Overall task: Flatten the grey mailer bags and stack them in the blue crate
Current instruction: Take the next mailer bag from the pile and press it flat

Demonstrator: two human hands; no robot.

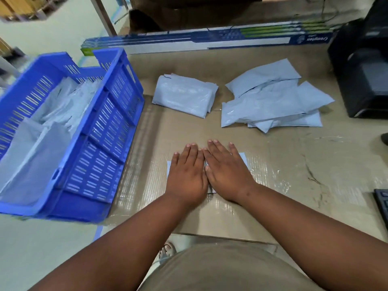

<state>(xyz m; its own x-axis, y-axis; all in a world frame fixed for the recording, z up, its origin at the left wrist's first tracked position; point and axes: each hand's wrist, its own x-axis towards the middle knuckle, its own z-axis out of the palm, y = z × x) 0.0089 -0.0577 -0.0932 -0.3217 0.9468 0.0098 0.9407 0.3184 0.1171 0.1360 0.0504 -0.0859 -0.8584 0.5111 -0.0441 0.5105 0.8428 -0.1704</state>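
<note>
A small grey mailer bag (243,156) lies flat on the table near me, almost covered by my hands. My left hand (186,173) and my right hand (225,171) press palm-down on it side by side, fingers extended, thumbs touching. Only the bag's corners show. A neat stack of grey mailer bags (184,94) lies farther back in the middle. A loose, untidy heap of grey mailer bags (273,97) lies to its right. The blue crate (109,131) stands at the left, overhanging the table edge, with several grey bags (42,143) inside.
The table (294,164) is covered in shiny tape. A long blue-and-white carton (189,42) lies along the back edge. A black machine (365,66) stands at the right, and a keyboard corner (382,201) shows at the right edge.
</note>
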